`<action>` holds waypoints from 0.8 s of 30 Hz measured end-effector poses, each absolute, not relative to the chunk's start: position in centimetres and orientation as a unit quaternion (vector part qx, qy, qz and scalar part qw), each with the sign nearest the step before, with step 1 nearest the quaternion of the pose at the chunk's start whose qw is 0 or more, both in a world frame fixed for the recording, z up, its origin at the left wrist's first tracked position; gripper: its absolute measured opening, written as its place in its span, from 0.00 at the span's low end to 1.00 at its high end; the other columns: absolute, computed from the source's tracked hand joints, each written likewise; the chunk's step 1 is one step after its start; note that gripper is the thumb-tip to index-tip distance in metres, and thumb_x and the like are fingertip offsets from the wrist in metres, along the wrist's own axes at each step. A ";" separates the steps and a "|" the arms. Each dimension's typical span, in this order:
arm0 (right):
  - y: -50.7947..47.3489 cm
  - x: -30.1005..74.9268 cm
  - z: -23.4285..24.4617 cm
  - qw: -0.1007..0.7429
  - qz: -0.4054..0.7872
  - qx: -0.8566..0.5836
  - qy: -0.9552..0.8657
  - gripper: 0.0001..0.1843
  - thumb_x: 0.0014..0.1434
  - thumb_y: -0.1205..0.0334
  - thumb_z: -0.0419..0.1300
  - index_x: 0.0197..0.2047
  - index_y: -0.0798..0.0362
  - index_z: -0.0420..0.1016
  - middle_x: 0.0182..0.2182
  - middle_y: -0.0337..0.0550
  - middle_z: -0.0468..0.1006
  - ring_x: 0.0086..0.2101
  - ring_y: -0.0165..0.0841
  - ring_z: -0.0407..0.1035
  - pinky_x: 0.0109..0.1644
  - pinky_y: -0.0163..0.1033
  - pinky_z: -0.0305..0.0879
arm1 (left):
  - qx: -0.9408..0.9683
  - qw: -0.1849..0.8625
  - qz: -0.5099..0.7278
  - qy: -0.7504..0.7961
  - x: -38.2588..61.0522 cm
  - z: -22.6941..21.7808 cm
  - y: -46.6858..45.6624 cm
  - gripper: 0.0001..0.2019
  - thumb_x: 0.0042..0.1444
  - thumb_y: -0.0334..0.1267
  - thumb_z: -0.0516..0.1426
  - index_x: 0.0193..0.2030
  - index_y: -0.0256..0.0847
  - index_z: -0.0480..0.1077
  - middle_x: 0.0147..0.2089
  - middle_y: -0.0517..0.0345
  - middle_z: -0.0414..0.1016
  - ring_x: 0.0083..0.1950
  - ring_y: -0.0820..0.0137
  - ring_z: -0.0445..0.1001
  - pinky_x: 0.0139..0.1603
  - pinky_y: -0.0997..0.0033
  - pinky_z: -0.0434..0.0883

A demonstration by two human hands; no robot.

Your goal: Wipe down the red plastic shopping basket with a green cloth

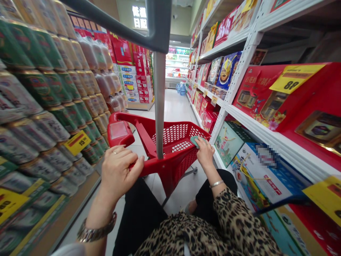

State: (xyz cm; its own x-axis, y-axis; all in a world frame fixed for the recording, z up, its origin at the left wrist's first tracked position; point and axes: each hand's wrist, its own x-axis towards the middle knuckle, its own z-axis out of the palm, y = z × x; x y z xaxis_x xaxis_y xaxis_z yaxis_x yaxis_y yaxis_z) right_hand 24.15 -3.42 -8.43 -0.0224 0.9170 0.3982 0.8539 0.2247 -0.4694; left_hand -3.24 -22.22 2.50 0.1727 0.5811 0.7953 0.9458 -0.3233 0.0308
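Note:
A red plastic shopping cart (183, 155) with holes in its walls stands before me, small wheels beneath it. Its grey metal pole (159, 103) rises from the near rim to a dark handle (112, 26). My left hand (121, 174), with a ring and a wristwatch, is closed round the near left rim. On the cart's right rim, my right hand (205, 151) presses a folded green cloth (196, 141) between its fingers. A silver bangle circles that wrist. The part of the cloth under the fingers is hidden.
Stacked packs of drink cans (55, 92) rise close on the left. White shelves (239, 67) with boxed goods, including a red gift box (255, 94), line the right. Farther ahead, carton stacks (135, 78) flank the tiled aisle (173, 103), and blue water bottles (181, 88) stand at its end.

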 end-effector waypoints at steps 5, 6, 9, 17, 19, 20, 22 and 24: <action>-3.8 24.3 -8.7 0.304 0.037 -0.639 -0.706 0.36 0.60 0.77 0.48 0.64 0.39 0.77 0.68 0.38 0.70 0.67 0.46 0.58 0.69 0.61 0.53 | -0.715 0.251 -0.378 -0.532 -3.1 2.3 -22.2 0.20 0.66 0.38 0.53 0.20 0.42 0.61 0.21 0.62 0.63 0.28 0.70 0.66 0.46 0.60 0.65; -4.1 24.1 -8.8 0.310 0.034 -0.635 -0.707 0.35 0.60 0.76 0.49 0.64 0.40 0.77 0.68 0.39 0.71 0.67 0.47 0.59 0.69 0.60 0.53 | -0.713 0.250 -0.381 -0.534 -3.1 2.2 -22.1 0.20 0.66 0.38 0.53 0.20 0.42 0.61 0.21 0.62 0.63 0.28 0.70 0.66 0.46 0.60 0.65; -5.5 23.3 -9.3 0.349 0.032 -0.610 -0.711 0.35 0.61 0.76 0.48 0.63 0.42 0.78 0.66 0.41 0.73 0.64 0.46 0.62 0.68 0.58 0.54 | -0.710 0.250 -0.384 -0.535 -3.3 2.2 -21.9 0.20 0.66 0.38 0.53 0.20 0.42 0.61 0.21 0.63 0.64 0.28 0.70 0.66 0.47 0.61 0.66; -10.9 20.6 -7.9 0.401 0.031 -0.507 -0.762 0.33 0.61 0.77 0.51 0.62 0.40 0.79 0.64 0.37 0.76 0.58 0.43 0.65 0.65 0.52 0.56 | -0.708 0.265 -0.397 -0.520 -3.6 2.1 -21.6 0.20 0.66 0.36 0.53 0.20 0.42 0.60 0.21 0.63 0.62 0.27 0.70 0.65 0.46 0.61 0.66; -12.2 20.0 -7.1 0.412 0.035 -0.468 -0.781 0.33 0.62 0.77 0.51 0.62 0.40 0.78 0.65 0.36 0.75 0.58 0.41 0.66 0.65 0.51 0.57 | -0.710 0.268 -0.396 -0.517 -3.5 2.0 -21.6 0.20 0.66 0.36 0.53 0.20 0.42 0.61 0.21 0.63 0.62 0.28 0.70 0.66 0.45 0.61 0.66; -12.8 19.8 -6.8 0.417 0.037 -0.450 -0.789 0.33 0.63 0.77 0.51 0.63 0.39 0.78 0.65 0.35 0.75 0.58 0.41 0.66 0.66 0.50 0.57 | -0.709 0.270 -0.396 -0.517 -3.5 2.0 -21.6 0.20 0.66 0.36 0.53 0.20 0.42 0.60 0.21 0.63 0.62 0.28 0.70 0.66 0.45 0.61 0.66; -13.6 19.4 -6.3 0.420 0.037 -0.424 -0.801 0.32 0.64 0.76 0.51 0.63 0.38 0.77 0.65 0.34 0.75 0.59 0.41 0.66 0.66 0.50 0.57 | -0.709 0.272 -0.395 -0.518 -3.4 2.0 -21.6 0.20 0.66 0.36 0.53 0.21 0.42 0.60 0.21 0.63 0.62 0.28 0.69 0.66 0.46 0.61 0.66; -14.0 19.3 -6.0 0.421 0.032 -0.417 -0.805 0.33 0.63 0.76 0.51 0.63 0.38 0.77 0.65 0.34 0.75 0.60 0.41 0.65 0.67 0.52 0.55 | -0.709 0.271 -0.392 -0.520 -3.4 1.9 -21.6 0.20 0.66 0.36 0.53 0.21 0.42 0.60 0.21 0.63 0.62 0.29 0.69 0.66 0.47 0.61 0.66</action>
State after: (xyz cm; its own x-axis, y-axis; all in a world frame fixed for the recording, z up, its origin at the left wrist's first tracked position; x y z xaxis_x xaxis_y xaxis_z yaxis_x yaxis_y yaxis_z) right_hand 19.28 -13.98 -6.03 -0.2979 0.6989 0.6502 0.6448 0.6496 -0.4028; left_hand -3.43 -21.57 1.95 0.1526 0.5244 0.8377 0.9497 -0.3122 0.0225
